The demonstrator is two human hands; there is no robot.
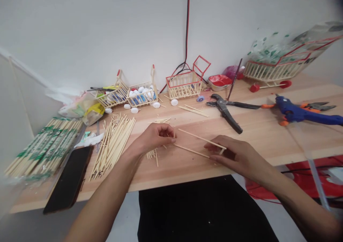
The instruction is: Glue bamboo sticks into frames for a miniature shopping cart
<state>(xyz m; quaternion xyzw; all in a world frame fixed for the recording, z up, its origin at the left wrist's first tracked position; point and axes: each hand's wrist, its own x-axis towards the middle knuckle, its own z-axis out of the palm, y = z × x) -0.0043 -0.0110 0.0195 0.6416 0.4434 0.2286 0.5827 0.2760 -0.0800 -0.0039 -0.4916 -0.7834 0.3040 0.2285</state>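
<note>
In my right hand I grip one end of a frame of thin wooden sticks. Two long sticks run roughly side by side, and a short crosspiece joins them at the right-hand end. The thumb and fingers of my left hand are pinched around a short wooden stick by the frame's other end. Whether that stick touches the long ones, I cannot tell. Below my left hand lie several short cut sticks, partly hidden by it. Another small group of short sticks rests just behind it.
Loose sticks, a dark phone and packaged chopsticks lie left. Small stick carts line the wall, a larger cart at right. Pliers-like cutters, a blue glue gun and a red-paint container are right.
</note>
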